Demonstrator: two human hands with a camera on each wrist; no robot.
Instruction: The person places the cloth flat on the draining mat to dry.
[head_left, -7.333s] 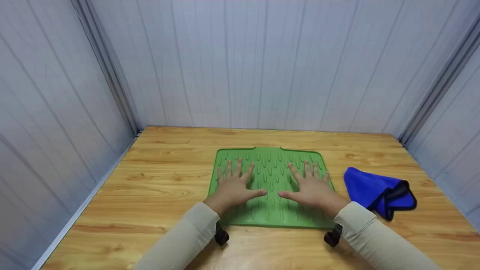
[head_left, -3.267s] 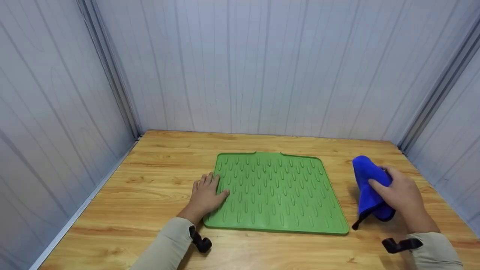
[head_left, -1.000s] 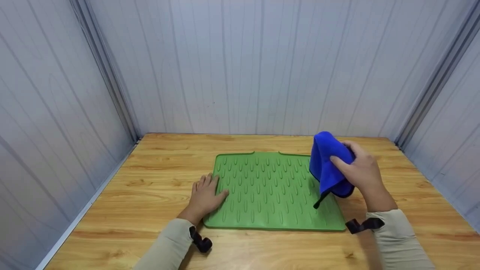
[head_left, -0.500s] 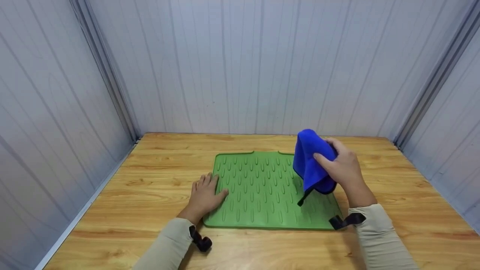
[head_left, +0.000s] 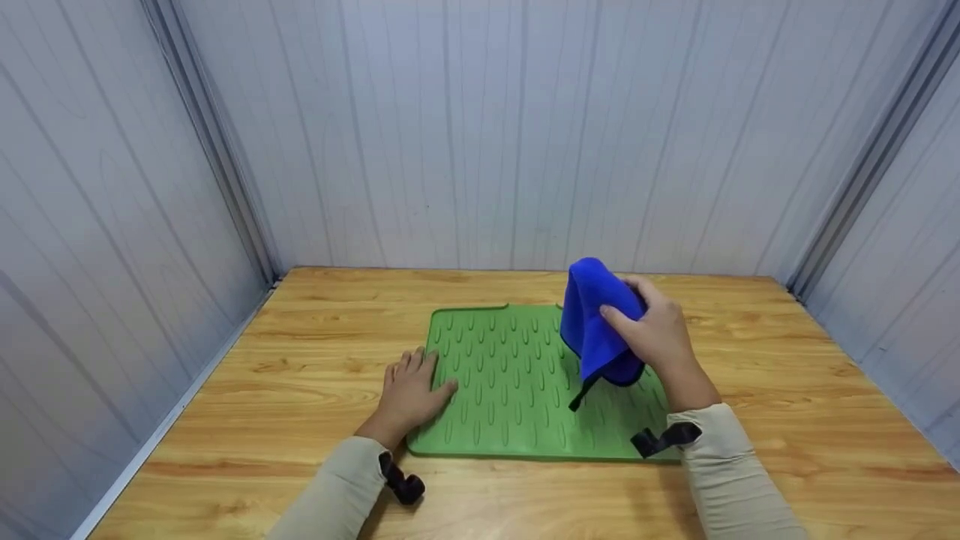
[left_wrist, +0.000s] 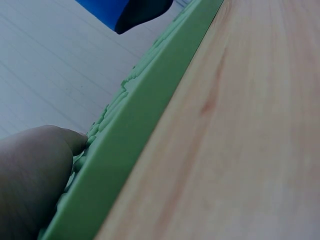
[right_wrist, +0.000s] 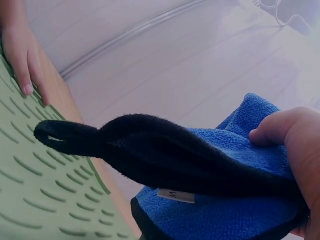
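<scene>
A green ridged silicone mat (head_left: 510,405) lies flat on the wooden table. My left hand (head_left: 409,394) rests at its left edge, thumb on the mat and fingers extended along the side. In the left wrist view the thumb (left_wrist: 40,170) touches the raised ridges just inside the rim. Above the mat's right half, my right hand (head_left: 660,330) grips a folded blue cloth (head_left: 600,322) with black edging. The right wrist view shows the cloth's black hanging loop (right_wrist: 65,137) and a small white tag (right_wrist: 176,195), with the thumb pressing on the blue pile. The cloth hides part of the mat.
The wooden table (head_left: 300,390) reaches back to a white panel wall (head_left: 480,135), with side walls to the left and right. Each wrist carries a black camera mount (head_left: 405,484). White cords (right_wrist: 290,15) show at the top of the right wrist view.
The right hand took the blue cloth from the table on the right, lifted it and carried it left over the mat. My left hand moved earlier to the mat's left edge and stays there.
</scene>
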